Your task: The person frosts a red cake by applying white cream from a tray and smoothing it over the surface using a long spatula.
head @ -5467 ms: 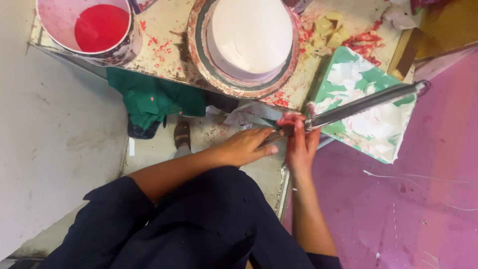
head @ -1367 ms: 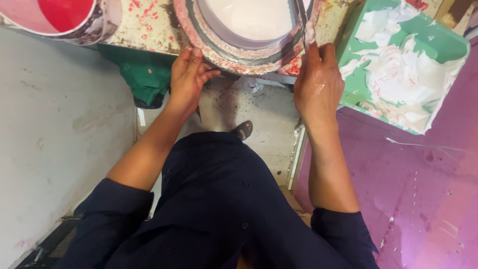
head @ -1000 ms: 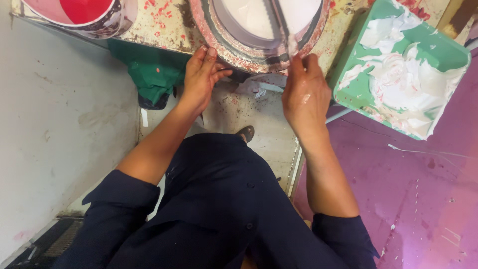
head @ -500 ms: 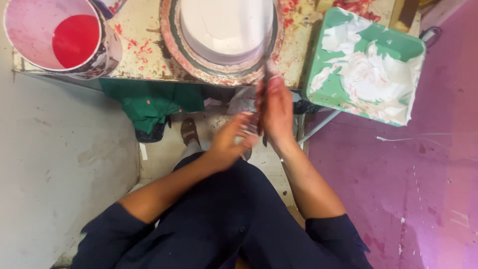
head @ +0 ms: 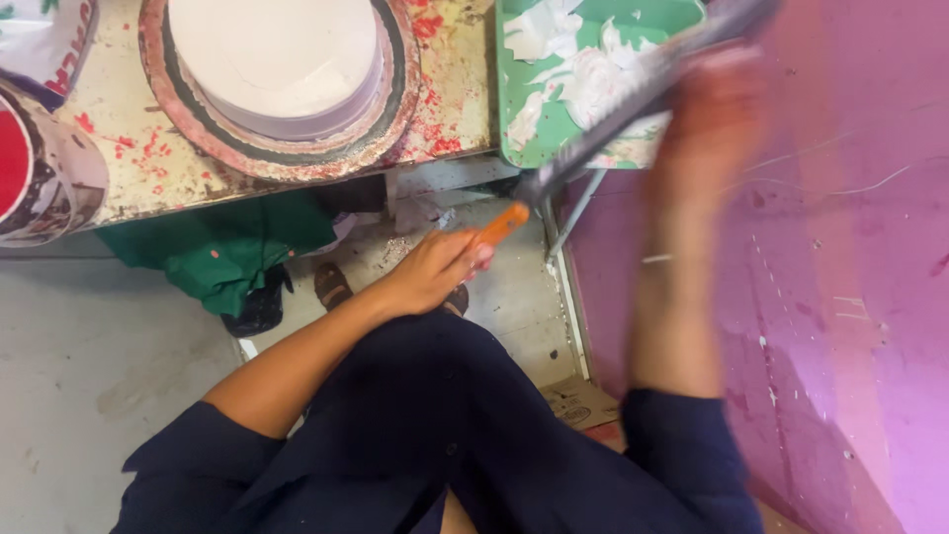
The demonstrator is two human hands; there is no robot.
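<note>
My left hand (head: 435, 272) grips the orange handle (head: 499, 222) of a long metal blade (head: 633, 94), which slants up to the right across a green tray. My right hand (head: 707, 109) is blurred with motion, high on the right against the blade's far part, its fingers curled on it. A round white cake (head: 272, 54) sits on a turntable (head: 395, 109) on a stained table (head: 450, 79), apart from both hands. The green tray (head: 534, 119) holds smears of white cream.
A white bucket with red liquid (head: 40, 168) stands at the table's left end. A green cloth (head: 227, 252) hangs below the table edge. A sandalled foot (head: 331, 285) rests on the grey floor. A purple surface (head: 850, 247) fills the right side.
Both hands left the turntable rim and met at the blade below the table. Now my right hand has swept up to the right along the blade, while my left holds the handle.
</note>
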